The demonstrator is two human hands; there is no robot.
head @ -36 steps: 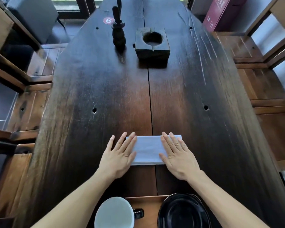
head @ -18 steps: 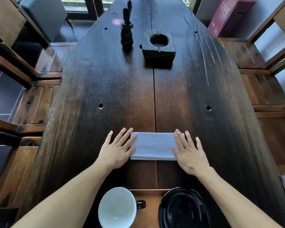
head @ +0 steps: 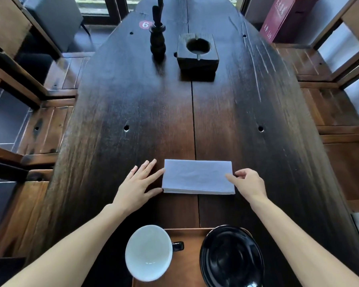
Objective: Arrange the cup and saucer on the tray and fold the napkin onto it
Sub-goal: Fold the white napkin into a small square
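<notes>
A white napkin, folded into a flat rectangle, lies on the dark wooden table in front of me. My left hand rests flat and open on the table, its fingertips touching the napkin's left edge. My right hand is at the napkin's right end, with thumb and fingers pinching that edge. Nearer to me a brown wooden tray carries a cup, white inside with a black handle, on its left and a black saucer on its right.
At the far end of the table stand a dark carved wooden holder and a square wooden block with a round hollow. A red number tag lies beside them. Wooden benches flank both long sides.
Both hands slid outward off the top of the napkin to its ends. The right hand went from flat on the cloth to pinching its right edge.
</notes>
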